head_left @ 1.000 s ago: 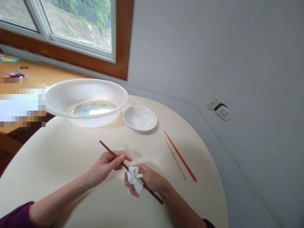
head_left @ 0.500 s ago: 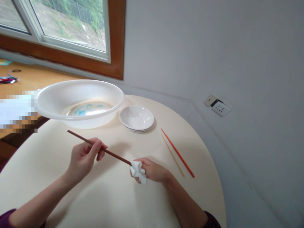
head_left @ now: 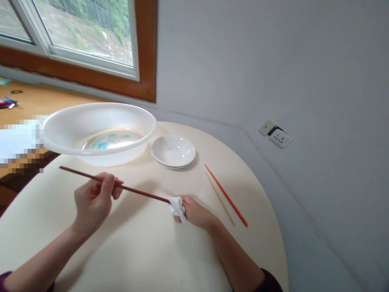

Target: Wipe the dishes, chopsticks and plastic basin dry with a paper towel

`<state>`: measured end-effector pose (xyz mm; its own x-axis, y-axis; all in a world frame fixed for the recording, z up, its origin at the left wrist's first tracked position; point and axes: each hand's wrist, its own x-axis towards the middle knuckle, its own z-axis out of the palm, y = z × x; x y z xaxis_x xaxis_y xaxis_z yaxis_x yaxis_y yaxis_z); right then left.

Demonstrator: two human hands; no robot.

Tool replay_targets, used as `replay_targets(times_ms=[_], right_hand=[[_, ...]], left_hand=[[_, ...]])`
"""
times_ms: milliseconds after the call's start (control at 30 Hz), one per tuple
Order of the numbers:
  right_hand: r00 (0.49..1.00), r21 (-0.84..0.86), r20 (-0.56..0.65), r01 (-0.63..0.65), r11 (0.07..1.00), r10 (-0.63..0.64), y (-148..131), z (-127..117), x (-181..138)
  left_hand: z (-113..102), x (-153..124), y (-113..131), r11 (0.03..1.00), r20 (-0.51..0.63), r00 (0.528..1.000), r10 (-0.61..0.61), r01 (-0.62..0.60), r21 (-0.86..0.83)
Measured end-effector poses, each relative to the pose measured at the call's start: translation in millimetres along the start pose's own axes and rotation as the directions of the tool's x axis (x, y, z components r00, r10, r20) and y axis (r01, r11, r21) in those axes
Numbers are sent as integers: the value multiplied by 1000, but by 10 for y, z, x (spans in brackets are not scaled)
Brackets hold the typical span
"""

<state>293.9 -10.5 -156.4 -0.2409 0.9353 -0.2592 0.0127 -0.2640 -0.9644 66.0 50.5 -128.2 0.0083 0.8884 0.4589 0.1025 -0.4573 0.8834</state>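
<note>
Nearer than the bowls point(head_left: 173, 151), left fingers point(head_left: 107, 186) pinched a crosswise brown chopstick point(head_left: 142, 193); right fingers point(head_left: 187, 200) clasped tissue point(head_left: 176, 207) at its end.

- Table point(head_left: 146, 259): cream top, rounded edge.
- Basin point(head_left: 112, 159): wide, whitish, at the table's far left, blue-green marks on its bottom.
- Bowls point(head_left: 173, 154): shallow, white, stacked, just right of the basin.
- Red chopstick point(head_left: 226, 195): lying aslant near the right edge.
- Pale chopstick point(head_left: 219, 198): just left of the red one, their far tips closest.
</note>
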Motion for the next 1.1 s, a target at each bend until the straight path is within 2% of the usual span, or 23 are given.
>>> replay_targets(times_ms=[67, 100, 167, 267, 367, 533, 633, 767, 933, 1000, 1100], right_hand=[[1000, 4, 16, -22, 1000, 22, -31, 17, -2], [1000, -13, 14, -13, 1000, 13, -47, 33, -4], [1000, -63, 21, 12, 998, -11, -78, 74, -11], [998, -141, 43, 45, 989, -40, -115, 130, -26], [997, -197, 10, 83, 977, -83, -126, 150, -26], [970, -317, -83, 193, 929, -230, -98, 193, 0], [949, -394, -122, 223, 892, -291, -106, 259, -7], [930, -536, -170, 191, 822, -327, -124, 334, -33], [911, -747, -155, 145, 649, -382, -75, 307, -30], [897, -771, -168, 139, 622, -409, -57, 267, -19], [869, -761, -199, 156, 630, -454, -56, 210, -7]], left_hand=[[46, -35, 49, 998, -37, 999, 30, -32, -53], [79, -61, 73, 997, -10, 999, 38, -39, -66], [158, -129, 114, 998, 136, 991, 16, -8, -66], [270, -234, 141, 995, 374, 925, -58, 86, -59], [317, -297, 123, 995, 464, 882, -86, 101, -8], [297, -331, 86, 993, 433, 896, -95, 57, 100], [289, -351, 100, 990, 401, 915, -55, -1, 138], [295, -360, 129, 985, 330, 944, -5, -52, 165], [291, -329, 149, 980, 320, 947, -3, -61, 189], [274, -306, 160, 973, 301, 953, 15, -84, 215], [248, -273, 180, 955, 256, 966, 45, -117, 273]])
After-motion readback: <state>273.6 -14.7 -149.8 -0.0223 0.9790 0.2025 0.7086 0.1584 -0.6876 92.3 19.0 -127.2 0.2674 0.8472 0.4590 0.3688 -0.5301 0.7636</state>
